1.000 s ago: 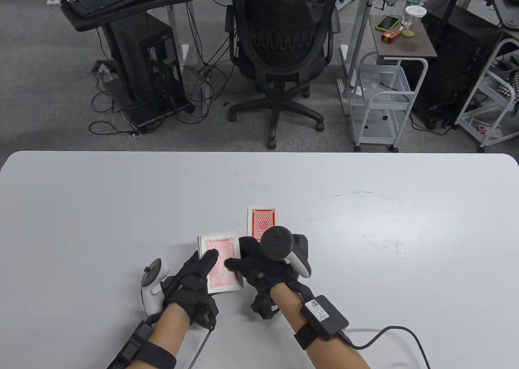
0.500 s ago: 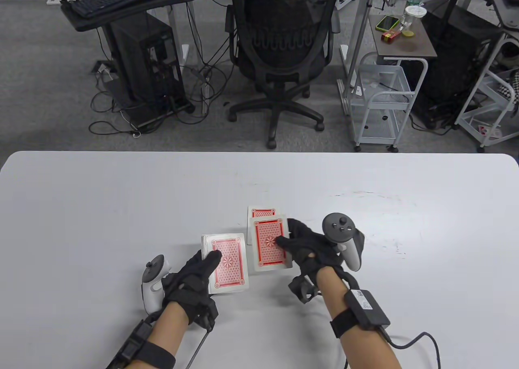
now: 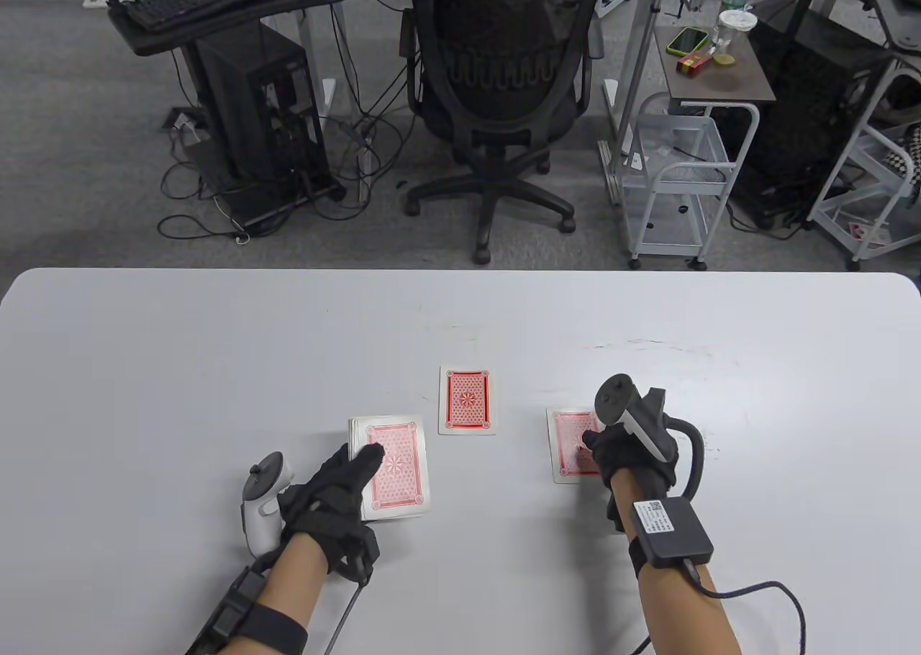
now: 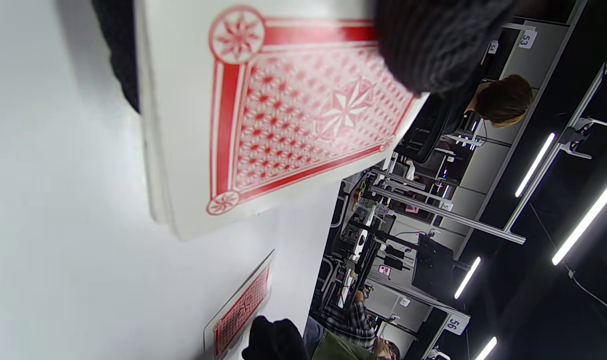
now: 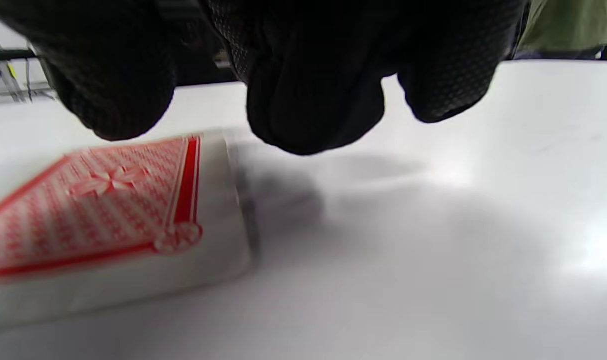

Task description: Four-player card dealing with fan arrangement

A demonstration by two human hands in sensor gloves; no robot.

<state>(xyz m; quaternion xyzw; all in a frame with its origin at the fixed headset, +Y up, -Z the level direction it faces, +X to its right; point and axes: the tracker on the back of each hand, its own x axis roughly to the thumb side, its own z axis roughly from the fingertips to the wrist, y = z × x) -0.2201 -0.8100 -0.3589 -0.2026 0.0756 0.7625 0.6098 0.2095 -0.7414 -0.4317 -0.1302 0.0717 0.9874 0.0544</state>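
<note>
My left fingers curl round the deck, thumb on its top card. My right fingers rest on a face-down card on the bench; their grip cannot be told. Another card lies between.

Taking the lone card as landmark: the table beyond it and far to either side lies bare. Just near-left sits the deck under the left hand; to its right, another card under the right hand.
</note>
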